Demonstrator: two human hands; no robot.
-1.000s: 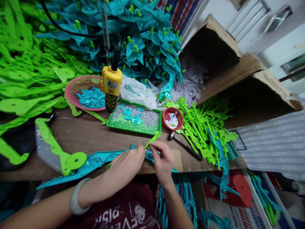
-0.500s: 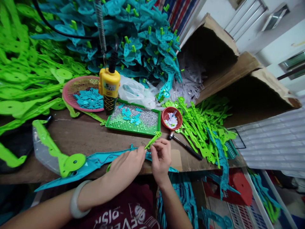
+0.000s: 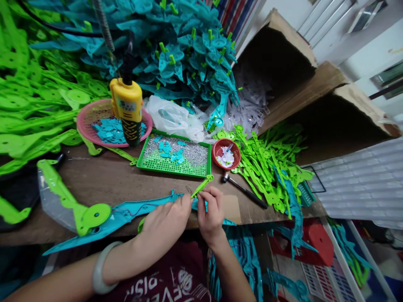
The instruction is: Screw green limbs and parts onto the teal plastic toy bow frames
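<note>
A long blue plastic half-shell (image 3: 132, 210) lies along the table's front edge, with a thin dark wire running in it. My left hand (image 3: 170, 218) is closed at the lower end of a narrow green plastic lever (image 3: 203, 186), which sticks up to the right over the shell. Close beside it, my right hand (image 3: 210, 214) has its fingers pinched together at the lever's base; what they hold is hidden. A thin bent wire (image 3: 188, 190) shows just above the left fingertips. At the shell's left end sits a round green arm piece (image 3: 94, 216) with a clear plate.
Behind the hands are a green tray (image 3: 173, 170) of screws and blue bits, a red basket (image 3: 217, 161), and a pink basket (image 3: 85, 126). A yellow electric screwdriver (image 3: 127, 105) hangs from a spring. A hammer (image 3: 244, 189) lies right. Green and blue parts are heaped behind.
The view has shifted slightly, and the hanging screwdriver appears further left, over the pink basket. Both hands stay at the green lever, with only slight finger movement.
</note>
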